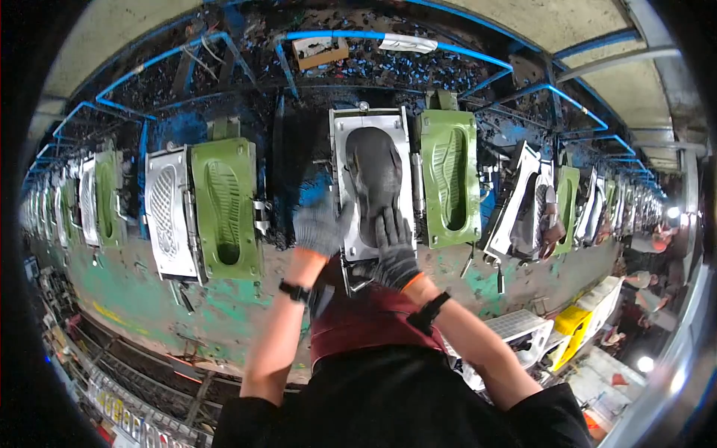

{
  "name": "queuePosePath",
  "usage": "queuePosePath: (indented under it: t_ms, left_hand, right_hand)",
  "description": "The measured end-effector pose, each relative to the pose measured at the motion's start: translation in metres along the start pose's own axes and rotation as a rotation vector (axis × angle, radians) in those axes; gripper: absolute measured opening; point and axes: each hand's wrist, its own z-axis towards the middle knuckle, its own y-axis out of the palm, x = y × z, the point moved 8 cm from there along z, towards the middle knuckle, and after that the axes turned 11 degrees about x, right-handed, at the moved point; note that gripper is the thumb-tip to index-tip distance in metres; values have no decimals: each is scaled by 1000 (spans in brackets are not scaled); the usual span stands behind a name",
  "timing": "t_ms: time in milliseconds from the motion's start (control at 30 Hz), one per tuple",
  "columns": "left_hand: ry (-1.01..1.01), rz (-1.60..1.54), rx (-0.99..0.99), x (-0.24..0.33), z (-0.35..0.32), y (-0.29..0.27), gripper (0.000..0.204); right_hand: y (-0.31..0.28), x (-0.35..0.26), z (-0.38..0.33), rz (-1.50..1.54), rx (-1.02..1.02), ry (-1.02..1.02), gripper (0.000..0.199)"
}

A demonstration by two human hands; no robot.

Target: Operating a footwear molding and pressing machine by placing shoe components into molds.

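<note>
A dark grey shoe-shaped piece (pixel 373 160) is carried by the silver mould plate (pixel 405 190), its broad end towards the far edge and its narrow end towards the near edge. The gloved right hand (pixel 396 250) is laid open over the narrow end, with the fingers extended. The gloved left hand (pixel 321 228) is held by the left edge, close to the near corner; it is blurred, and whether anything is gripped cannot be told. Pressure is probably best spread through flat fingers, so that the piece is not skewed. An even margin should be kept along both long edges. Fingers are best kept out of the gap beside the green mould plate (pixel 472 187), where pinching seems possible.
</note>
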Motion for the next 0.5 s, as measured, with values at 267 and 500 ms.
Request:
queuePosePath:
  t_ms: [267, 500]
  left_hand:
    - [205, 19, 345, 94, 104, 39, 52]
    - [237, 306, 39, 118, 76, 81, 77]
  right_hand:
    - [5, -1, -32, -28, -74, 49, 120]
    - [-4, 20, -39, 67, -85, 75, 104]
